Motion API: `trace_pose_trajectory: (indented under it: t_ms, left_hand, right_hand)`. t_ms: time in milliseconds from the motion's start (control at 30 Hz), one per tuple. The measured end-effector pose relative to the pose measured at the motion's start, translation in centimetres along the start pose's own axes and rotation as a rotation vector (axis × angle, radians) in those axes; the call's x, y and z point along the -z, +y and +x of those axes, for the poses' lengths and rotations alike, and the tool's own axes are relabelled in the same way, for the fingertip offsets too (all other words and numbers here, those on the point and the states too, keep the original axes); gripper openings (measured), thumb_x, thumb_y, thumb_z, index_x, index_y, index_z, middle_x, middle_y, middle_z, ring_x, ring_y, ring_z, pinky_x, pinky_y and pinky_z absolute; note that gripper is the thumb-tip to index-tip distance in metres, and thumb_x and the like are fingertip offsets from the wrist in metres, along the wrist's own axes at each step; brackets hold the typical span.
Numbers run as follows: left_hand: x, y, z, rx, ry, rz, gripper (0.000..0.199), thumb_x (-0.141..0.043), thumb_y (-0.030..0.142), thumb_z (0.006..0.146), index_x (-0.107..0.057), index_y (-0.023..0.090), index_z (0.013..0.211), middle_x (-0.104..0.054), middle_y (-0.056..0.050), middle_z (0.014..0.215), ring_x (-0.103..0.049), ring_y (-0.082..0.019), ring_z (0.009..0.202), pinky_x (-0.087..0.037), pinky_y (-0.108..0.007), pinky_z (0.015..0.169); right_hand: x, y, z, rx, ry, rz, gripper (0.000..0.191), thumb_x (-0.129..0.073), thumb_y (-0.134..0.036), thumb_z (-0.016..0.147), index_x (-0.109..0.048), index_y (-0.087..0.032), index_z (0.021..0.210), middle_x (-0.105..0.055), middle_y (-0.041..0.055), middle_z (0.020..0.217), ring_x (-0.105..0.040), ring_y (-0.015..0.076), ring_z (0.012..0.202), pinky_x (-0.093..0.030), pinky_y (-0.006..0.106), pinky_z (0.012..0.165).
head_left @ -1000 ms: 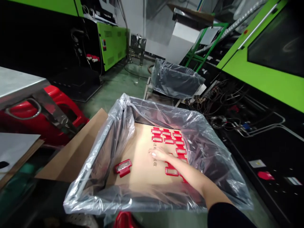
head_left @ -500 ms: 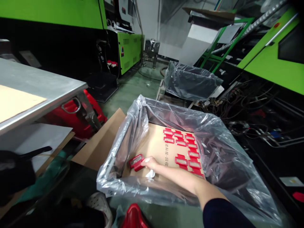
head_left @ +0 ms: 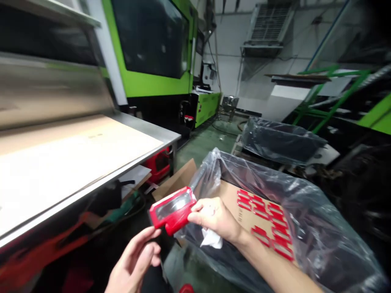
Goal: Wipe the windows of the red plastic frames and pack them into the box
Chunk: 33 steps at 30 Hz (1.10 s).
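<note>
A red plastic frame part (head_left: 179,219) with a clear window is held up in front of the bin. My right hand (head_left: 215,215) is closed on its right end, thumb and fingers pinching it. A crumpled white cloth or tissue (head_left: 211,239) hangs under that same hand's palm. My left hand (head_left: 134,258) is just below the part's lower left corner, its fingers loosely bent and apart. Its fingertips are close to the corner; whether they touch is unclear. Several similar red parts (head_left: 259,206) lie in rows on a cardboard sheet (head_left: 227,193) inside the bin.
A large bin lined with clear plastic (head_left: 330,203) stands at the right. Left is a metal-edged table (head_left: 161,134) with a cardboard sheet (head_left: 122,138). Behind stand a green machine (head_left: 146,87) and another plastic-lined bin (head_left: 281,140). A cardboard flap (head_left: 179,179) leans by the near bin.
My right hand has lifted the red part from the bin's cardboard and brought it up and out over the bin's edge. My left hand has come into view. The view has turned left and upward.
</note>
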<state>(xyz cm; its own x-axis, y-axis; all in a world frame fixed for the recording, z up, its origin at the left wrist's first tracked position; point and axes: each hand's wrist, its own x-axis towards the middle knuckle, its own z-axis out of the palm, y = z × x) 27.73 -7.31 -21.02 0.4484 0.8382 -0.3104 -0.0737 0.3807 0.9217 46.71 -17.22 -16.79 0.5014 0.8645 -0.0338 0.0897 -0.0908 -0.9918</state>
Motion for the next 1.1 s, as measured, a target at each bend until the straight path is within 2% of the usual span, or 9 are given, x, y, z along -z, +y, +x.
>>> trace_pose_trajectory:
  t_ms: [100, 233, 333, 467, 533, 633, 767, 900, 1100]
  left_hand:
    - [1.1, 4.1, -2.7, -0.126, 0.04, -0.176, 0.051, -0.084, 0.053, 0.047, -0.066, 0.018, 0.079, -0.061, 0.002, 0.055, -0.051, -0.013, 0.051, -0.046, -0.024, 0.053]
    - [5.5, 7.8, -6.2, -0.293, 0.15, -0.161, 0.051, -0.078, 0.061, 0.049, -0.064, 0.018, 0.074, -0.057, 0.0, 0.056, -0.046, -0.014, 0.052, -0.04, -0.025, 0.046]
    - [8.7, 9.8, -8.3, -0.306, 0.26, -0.053, 0.049, -0.077, 0.061, 0.05, -0.055, 0.018, 0.054, -0.046, 0.002, 0.046, -0.039, -0.012, 0.047, -0.034, -0.025, 0.042]
    - [11.7, 13.2, -9.7, -0.388, 0.329, 0.024, 0.045, -0.076, 0.058, 0.055, -0.059, 0.016, 0.061, -0.044, 0.003, 0.047, -0.038, -0.011, 0.046, -0.035, -0.023, 0.042]
    - [12.6, 15.4, -10.2, -0.475, 0.324, 0.052, 0.044, -0.077, 0.055, 0.056, -0.064, 0.015, 0.072, -0.048, 0.003, 0.05, -0.042, -0.011, 0.047, -0.036, -0.021, 0.042]
    - [13.3, 19.2, -10.8, -0.673, 0.309, -0.001, 0.04, -0.08, 0.045, 0.056, -0.065, 0.015, 0.079, -0.053, 0.003, 0.051, -0.045, -0.01, 0.047, -0.038, -0.018, 0.04]
    - [13.3, 23.2, -11.7, -0.853, 0.255, -0.041, 0.027, -0.079, 0.032, 0.061, -0.06, 0.014, 0.066, -0.05, 0.005, 0.049, -0.04, -0.006, 0.043, -0.035, -0.014, 0.035]
    - [13.2, 25.3, -12.2, -0.898, 0.255, -0.085, 0.03, -0.081, 0.03, 0.054, -0.057, 0.015, 0.063, -0.048, 0.006, 0.046, -0.037, -0.005, 0.039, -0.033, -0.014, 0.03]
    - [13.2, 26.4, -12.5, -0.903, 0.289, 0.022, 0.035, -0.081, 0.039, 0.051, -0.057, 0.015, 0.056, -0.05, 0.004, 0.043, -0.037, -0.004, 0.032, -0.029, -0.014, 0.027]
  right_hand:
    - [-6.2, -3.2, -0.1, 0.083, -0.14, 0.097, 0.025, -0.078, -0.035, 0.063, -0.065, -0.015, 0.067, -0.049, -0.0057, 0.044, -0.04, 0.006, 0.039, -0.03, 0.018, 0.038]
    - [-12.6, -7.3, -0.2, 0.198, -0.296, 0.169, 0.027, -0.079, -0.038, 0.06, -0.066, -0.015, 0.064, -0.048, -0.0065, 0.044, -0.039, 0.0048, 0.04, -0.03, 0.017, 0.038]
    - [-16.5, -9.9, -0.7, 0.3, -0.449, 0.177, 0.027, -0.079, -0.038, 0.062, -0.069, -0.014, 0.065, -0.049, -0.0057, 0.047, -0.038, 0.0044, 0.043, -0.031, 0.017, 0.041]
    - [-20.3, -12.9, -1.0, 0.487, -0.515, 0.177, 0.029, -0.076, -0.04, 0.066, -0.072, -0.013, 0.074, -0.06, -0.0009, 0.06, -0.046, 0.0066, 0.048, -0.039, 0.019, 0.045]
    - [-21.4, -14.5, -0.8, 0.584, -0.483, 0.153, 0.03, -0.073, -0.041, 0.07, -0.073, -0.014, 0.083, -0.062, -0.0001, 0.065, -0.048, 0.0068, 0.049, -0.04, 0.02, 0.046]
    - [-22.0, -17.6, -0.3, 0.738, -0.39, 0.157, 0.026, -0.071, -0.038, 0.074, -0.071, -0.015, 0.087, -0.053, -0.004, 0.057, -0.042, 0.0049, 0.046, -0.033, 0.018, 0.042]
    - [-21.9, -21.7, -0.1, 0.926, -0.246, 0.202, 0.018, -0.067, -0.035, 0.078, -0.068, -0.018, 0.084, -0.048, -0.0059, 0.054, -0.041, 0.0052, 0.045, -0.031, 0.019, 0.041]
    - [-22.4, -25.0, 0.1, 1.06, -0.186, 0.181, 0.015, -0.065, -0.034, 0.081, -0.066, -0.021, 0.087, -0.045, -0.0072, 0.053, -0.041, 0.0053, 0.045, -0.032, 0.02, 0.043]
    - [-23.3, -27.5, 0.3, 1.104, -0.259, 0.194, 0.015, -0.064, -0.035, 0.082, -0.064, -0.02, 0.085, -0.044, -0.0078, 0.051, -0.041, 0.0049, 0.045, -0.032, 0.018, 0.042]
